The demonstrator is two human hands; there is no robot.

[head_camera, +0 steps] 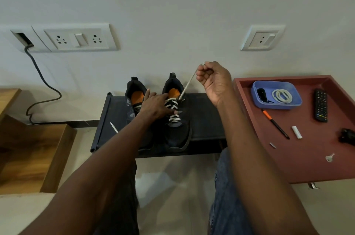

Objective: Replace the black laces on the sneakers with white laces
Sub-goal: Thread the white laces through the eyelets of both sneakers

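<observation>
Two dark sneakers with orange insoles stand side by side on a black rack [203, 115]. The right sneaker [177, 133] has a white lace [173, 109] crossed through its eyelets. My right hand [214, 79] is raised above it, shut on one end of that lace and holding it taut up and to the right. My left hand [155, 105] rests flat across the tongue and lacing of the right sneaker, fingers spread. The left sneaker [135, 98] is partly hidden by my left arm. A loose white lace end [114, 127] lies on the rack at the left.
A red tray-table [307, 158] at the right holds a blue tub [276, 94] with a coiled white lace and a black one, a remote [320, 105], a pen [275, 123], a key and small parts. Wooden steps [28, 148] stand at the left. A wall with sockets and a cable is behind.
</observation>
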